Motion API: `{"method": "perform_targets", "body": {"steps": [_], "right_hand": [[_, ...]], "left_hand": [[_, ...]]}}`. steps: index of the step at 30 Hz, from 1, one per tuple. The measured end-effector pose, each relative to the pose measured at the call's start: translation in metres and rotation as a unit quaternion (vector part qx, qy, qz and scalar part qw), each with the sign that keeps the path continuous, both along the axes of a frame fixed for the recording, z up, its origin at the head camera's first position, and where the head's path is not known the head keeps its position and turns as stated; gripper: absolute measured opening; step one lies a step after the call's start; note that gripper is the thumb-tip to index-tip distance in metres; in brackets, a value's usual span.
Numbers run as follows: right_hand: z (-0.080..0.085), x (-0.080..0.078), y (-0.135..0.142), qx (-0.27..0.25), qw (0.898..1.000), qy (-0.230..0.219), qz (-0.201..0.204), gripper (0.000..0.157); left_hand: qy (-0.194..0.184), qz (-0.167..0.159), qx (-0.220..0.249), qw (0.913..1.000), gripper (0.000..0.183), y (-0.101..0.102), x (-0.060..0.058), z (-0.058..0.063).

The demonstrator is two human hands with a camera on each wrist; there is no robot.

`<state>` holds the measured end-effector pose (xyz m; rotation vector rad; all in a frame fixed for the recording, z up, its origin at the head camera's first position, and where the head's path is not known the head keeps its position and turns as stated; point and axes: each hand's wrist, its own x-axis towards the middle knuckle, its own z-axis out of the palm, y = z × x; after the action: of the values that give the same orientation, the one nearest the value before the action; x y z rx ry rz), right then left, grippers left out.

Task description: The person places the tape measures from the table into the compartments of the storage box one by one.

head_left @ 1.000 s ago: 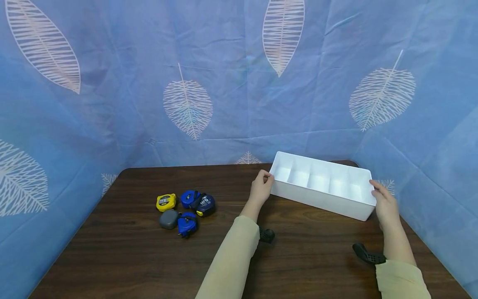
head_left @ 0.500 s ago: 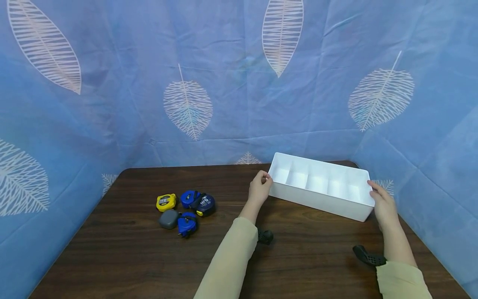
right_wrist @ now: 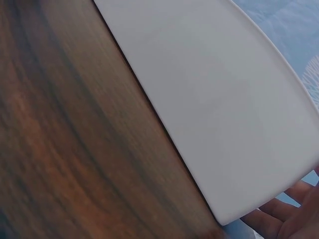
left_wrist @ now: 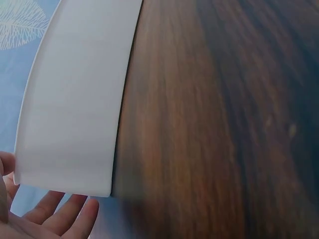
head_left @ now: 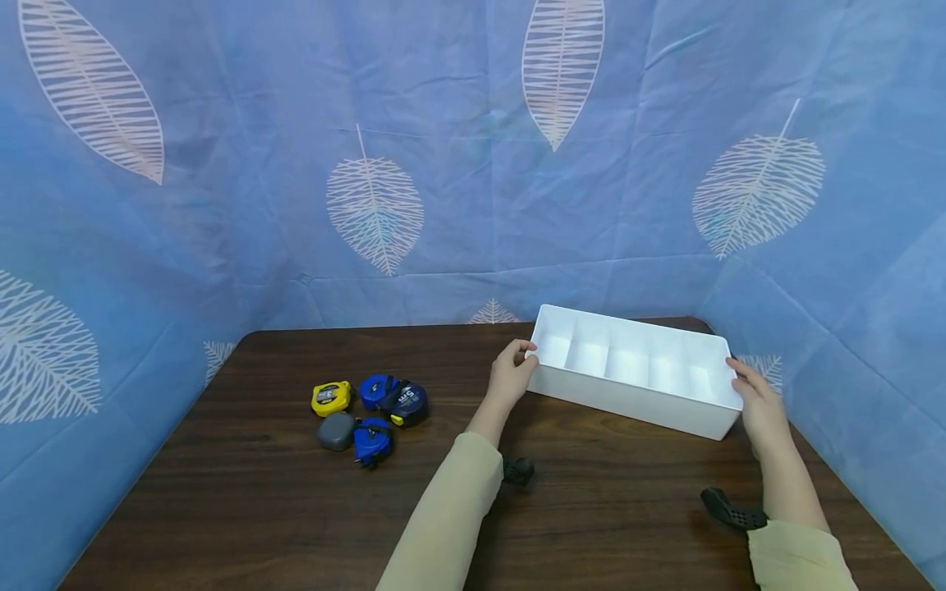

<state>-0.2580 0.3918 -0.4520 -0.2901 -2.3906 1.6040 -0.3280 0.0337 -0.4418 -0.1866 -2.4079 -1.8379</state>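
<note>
A long white box [head_left: 628,402] with several compartments in a row stands at the back right of the table, its compartments bare. Its left end is gripped by my left hand [head_left: 510,373], thumb and fingers at the corner. In the left wrist view those fingers [left_wrist: 67,215] lie against the end wall, low near the bottom edge. My right hand [head_left: 761,410] holds the opposite end, index finger up at the rim. The right wrist view has the fingers [right_wrist: 276,211] behind the end wall, partly hidden by the box [right_wrist: 214,109].
Left of the arms sits a cluster on the brown table [head_left: 244,509]: a yellow tape measure [head_left: 330,399], two blue tape measures [head_left: 372,441], a dark blue one [head_left: 409,404] and a grey rounded case [head_left: 337,432]. Blue leaf-patterned cloth [head_left: 458,213] hangs behind and at both sides.
The white box has slid slightly left and a little nearer, with both hands staying on its ends. The tape measures have not moved.
</note>
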Motion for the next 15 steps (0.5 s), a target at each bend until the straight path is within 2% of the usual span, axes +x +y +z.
{"method": "perform_targets", "body": {"steps": [15], "right_hand": [[0.0,0.003,0.0,0.008,0.999,-0.002,0.035,0.053]], "left_hand": [[-0.01,-0.048,0.006,0.9988,0.032,-0.014,0.005,-0.002]]}}
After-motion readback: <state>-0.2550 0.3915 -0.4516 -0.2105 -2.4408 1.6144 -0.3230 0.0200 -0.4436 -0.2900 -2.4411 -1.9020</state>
